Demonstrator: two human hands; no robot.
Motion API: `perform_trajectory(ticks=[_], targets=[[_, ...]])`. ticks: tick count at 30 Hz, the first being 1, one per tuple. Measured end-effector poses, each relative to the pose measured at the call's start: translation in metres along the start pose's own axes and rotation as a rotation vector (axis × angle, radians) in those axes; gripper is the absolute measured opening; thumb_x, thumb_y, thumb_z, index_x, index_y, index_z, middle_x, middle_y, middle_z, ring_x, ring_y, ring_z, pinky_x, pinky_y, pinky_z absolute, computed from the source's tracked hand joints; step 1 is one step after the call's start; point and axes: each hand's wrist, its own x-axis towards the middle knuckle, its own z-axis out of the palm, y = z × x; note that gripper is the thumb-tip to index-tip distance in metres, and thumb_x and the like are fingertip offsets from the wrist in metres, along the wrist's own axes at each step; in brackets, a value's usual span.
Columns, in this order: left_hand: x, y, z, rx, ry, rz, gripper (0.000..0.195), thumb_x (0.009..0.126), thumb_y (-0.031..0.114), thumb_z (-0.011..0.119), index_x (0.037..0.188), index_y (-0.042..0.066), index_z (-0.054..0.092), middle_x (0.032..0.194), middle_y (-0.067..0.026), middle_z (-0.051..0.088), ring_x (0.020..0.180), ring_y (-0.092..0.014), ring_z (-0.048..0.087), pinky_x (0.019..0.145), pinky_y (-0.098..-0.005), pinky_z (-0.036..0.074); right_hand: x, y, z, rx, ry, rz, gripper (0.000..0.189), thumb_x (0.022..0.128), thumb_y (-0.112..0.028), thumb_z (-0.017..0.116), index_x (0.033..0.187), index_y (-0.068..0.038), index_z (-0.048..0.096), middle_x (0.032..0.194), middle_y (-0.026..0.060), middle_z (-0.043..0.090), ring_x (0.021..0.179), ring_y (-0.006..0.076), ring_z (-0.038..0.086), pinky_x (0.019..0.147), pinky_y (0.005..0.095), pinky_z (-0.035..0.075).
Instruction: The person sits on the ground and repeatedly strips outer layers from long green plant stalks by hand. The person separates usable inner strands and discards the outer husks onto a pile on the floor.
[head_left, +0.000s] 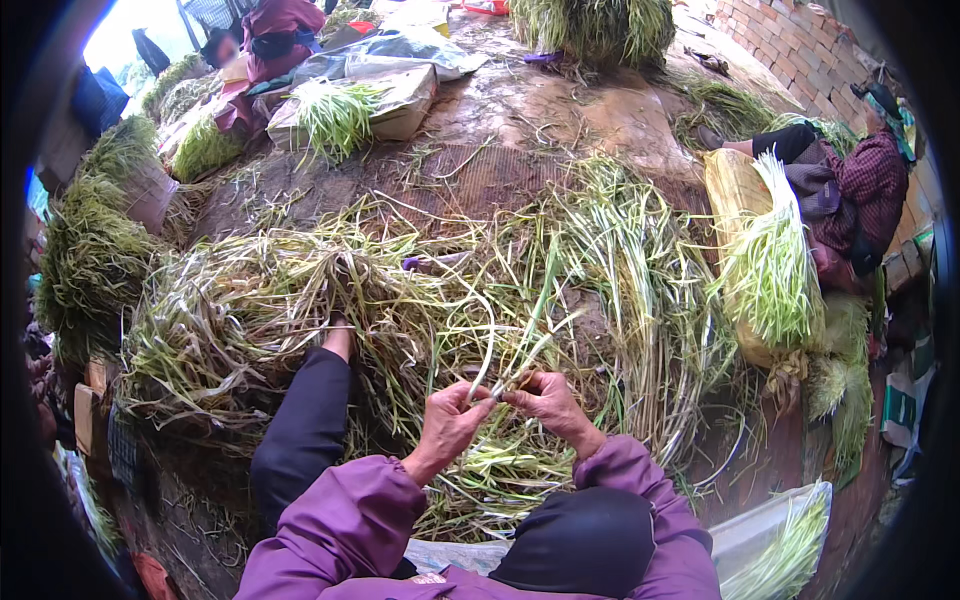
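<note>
My left hand (450, 421) pinches a few long green-and-white leafy stalks (534, 313), which look like chives or garlic greens, near their base. Against it, my right hand (553, 409) grips the same base, with brownish leaf matter at the fingertips. The stalks point away from me. Under my hands and between my legs lies a litter of pale, loose leaves (510, 472). To the right stretches a long heap of unsorted stalks (637, 330). A tangled pile of withered leaves (247, 322) spreads on the left, partly covering my foot.
Cleaned pale stalks (776, 277) lie on a yellow sack (731, 184) at right, beside a seated person (855, 187). Another person (281, 37) is at upper left. More stalks (784, 551) lie on plastic at lower right. A large bundle (596, 34) stands at the back.
</note>
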Motion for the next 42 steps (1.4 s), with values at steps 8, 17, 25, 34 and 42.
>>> perform_trajectory(ticks=[8,17,25,34,42], targets=[[-0.003,0.025,-0.016,-0.458,-0.128,-0.187,0.009,0.081,0.011,0.061,0.080,0.002,0.060,0.068,-0.0045,0.063,0.042,-0.001,0.040,0.038,-0.0174,0.030,-0.014,0.071,-0.098,-0.722,0.416,0.123,0.027,0.077,-0.026,0.067,0.078,0.000,0.061,0.064,0.0040,0.056,0.053,0.0092,0.048,0.048,0.0245,0.040],[0.010,0.017,-0.022,-0.601,-0.028,-0.217,0.011,0.083,0.012,0.058,0.080,0.002,0.054,0.070,-0.0101,0.062,0.034,-0.003,0.034,0.033,-0.0181,0.027,-0.041,0.037,-0.100,-0.616,0.304,0.092,0.024,0.080,-0.024,0.062,0.096,-0.006,0.062,0.087,0.0073,0.064,0.076,0.0145,0.060,0.070,0.0285,0.051],[0.021,0.038,-0.040,-0.673,0.123,-0.123,0.013,0.085,0.017,0.057,0.084,0.005,0.057,0.068,-0.0074,0.062,0.035,-0.002,0.036,0.031,-0.0168,0.026,-0.011,0.027,0.018,-0.693,-0.576,0.192,0.032,0.082,-0.031,0.060,0.102,-0.006,0.061,0.094,0.0077,0.062,0.086,0.0157,0.056,0.077,0.0303,0.044],[0.000,-0.018,-0.004,-0.615,-0.028,-0.474,0.034,0.088,0.034,0.050,0.095,0.001,0.058,0.087,-0.0106,0.063,0.058,-0.011,0.055,0.051,-0.0229,0.044,-0.007,0.007,0.008,-0.126,-0.520,0.219,0.028,0.090,-0.026,0.050,0.086,-0.003,0.065,0.068,-0.0027,0.060,0.053,0.0033,0.043,0.049,0.0208,0.036],[0.020,-0.003,-0.035,-0.920,0.026,-0.153,0.029,0.090,0.027,0.045,0.087,0.001,0.057,0.086,-0.0150,0.063,0.085,-0.027,0.062,0.083,-0.0377,0.049,-0.038,0.026,-0.009,-0.010,-0.347,0.209,0.028,0.092,-0.026,0.046,0.083,-0.004,0.062,0.058,-0.0044,0.052,0.049,0.0022,0.041,0.045,0.0173,0.033]])
